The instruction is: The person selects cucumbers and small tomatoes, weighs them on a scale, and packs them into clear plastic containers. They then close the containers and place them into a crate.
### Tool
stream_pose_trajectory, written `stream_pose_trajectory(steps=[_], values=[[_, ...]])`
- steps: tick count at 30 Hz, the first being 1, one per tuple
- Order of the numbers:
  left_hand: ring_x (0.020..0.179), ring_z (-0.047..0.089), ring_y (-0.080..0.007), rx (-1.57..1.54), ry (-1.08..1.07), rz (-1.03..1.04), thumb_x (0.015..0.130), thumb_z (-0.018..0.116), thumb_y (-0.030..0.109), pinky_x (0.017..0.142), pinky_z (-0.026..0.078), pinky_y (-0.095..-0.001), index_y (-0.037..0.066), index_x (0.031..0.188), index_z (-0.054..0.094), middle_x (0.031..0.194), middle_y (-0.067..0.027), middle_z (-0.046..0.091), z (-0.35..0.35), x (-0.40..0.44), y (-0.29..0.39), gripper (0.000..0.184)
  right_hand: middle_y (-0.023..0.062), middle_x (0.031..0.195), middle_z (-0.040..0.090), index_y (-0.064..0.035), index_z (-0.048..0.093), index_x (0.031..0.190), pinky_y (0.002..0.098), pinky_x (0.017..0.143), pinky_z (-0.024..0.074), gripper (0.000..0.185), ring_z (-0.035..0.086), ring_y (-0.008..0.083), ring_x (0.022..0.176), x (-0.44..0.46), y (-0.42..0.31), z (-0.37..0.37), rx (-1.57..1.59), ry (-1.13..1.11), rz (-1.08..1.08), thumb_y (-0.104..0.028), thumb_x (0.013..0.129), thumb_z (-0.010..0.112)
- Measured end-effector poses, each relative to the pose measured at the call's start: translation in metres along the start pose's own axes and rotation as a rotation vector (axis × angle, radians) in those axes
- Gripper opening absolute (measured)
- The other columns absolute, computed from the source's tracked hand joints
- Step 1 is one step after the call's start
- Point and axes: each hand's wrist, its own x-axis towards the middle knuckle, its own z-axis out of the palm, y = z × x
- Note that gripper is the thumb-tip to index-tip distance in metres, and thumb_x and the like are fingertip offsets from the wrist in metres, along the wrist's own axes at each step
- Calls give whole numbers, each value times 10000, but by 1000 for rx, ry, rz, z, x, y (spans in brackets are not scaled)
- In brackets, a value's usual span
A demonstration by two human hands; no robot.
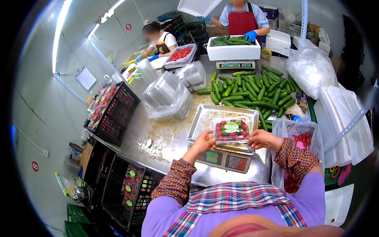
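Note:
Between my two hands is a clear plastic box (231, 129) with a green and white label. Red cherry tomatoes and green pieces like small cucumbers show inside it. My left hand (204, 141) is closed, fingers pinching the box's near left corner. Closed on the near right side, my right hand (262, 139) grips the other edge. Below lies the metal pan (196, 128) of a weighing scale (227, 159); whether the box touches the pan I cannot tell. Just beyond the pan, green cucumbers (252, 90) are heaped on the steel table (166, 138).
Empty clear boxes (164, 93) are stacked at left, near a black crate (112, 114) of packed boxes. A lined bin (279, 134) with tomatoes stands at my right. Across the table, a person in a red apron (239, 23) handles a white box (233, 52) of cucumbers. Another person works farther left.

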Motion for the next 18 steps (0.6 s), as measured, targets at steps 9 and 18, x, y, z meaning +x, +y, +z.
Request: stream_pose_trajectory(steps=[9,18], values=[[714,606,-183,-392,28,-212,852,568,18,613,541,-296,-52,1333,290,877,-117,579,-1,4,-9,561,93,641,600,-13,515,762,248,449,516,108,606,145,527,15,-3,-3,14,-29,57,2,790,618],[667,548,-134,-256,65,-132,857,580,66,606,501,-276,17,1118,466,807,-34,533,7,-11,0,289,35,602,533,-52,477,780,208,381,388,175,510,97,468,0,6,10,49,7,-84,50,766,618]])
